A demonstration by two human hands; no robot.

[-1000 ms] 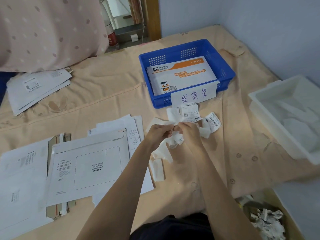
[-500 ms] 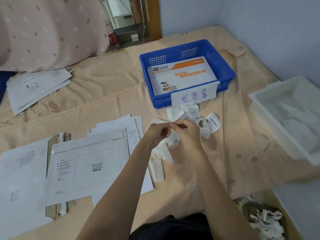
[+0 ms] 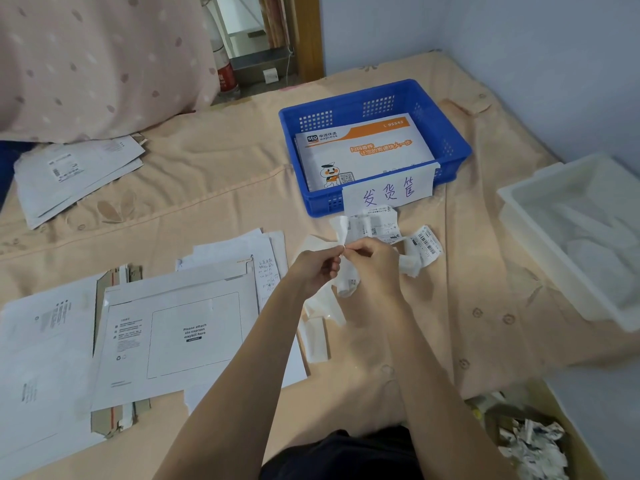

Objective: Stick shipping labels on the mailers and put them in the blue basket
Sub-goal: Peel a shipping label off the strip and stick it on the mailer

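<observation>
Nearest me, at the lower right edge, sits a box of crumpled paper scraps [image 3: 533,448]. To my left, a white mailer [image 3: 173,336] lies flat on a pile of others, its blank waybill box facing up. A bare stretch of peach bedsheet [image 3: 446,323] lies to the right of my forearms. My left hand [image 3: 313,271] and right hand [image 3: 372,263] meet above the sheet, fingertips together, both pinching the edge of a shipping label [image 3: 341,233] on a tangled strip. Beyond it stands the blue basket [image 3: 446,133], holding an orange-and-white mailer [image 3: 363,150]. A white tray [image 3: 540,233] sits at right.
</observation>
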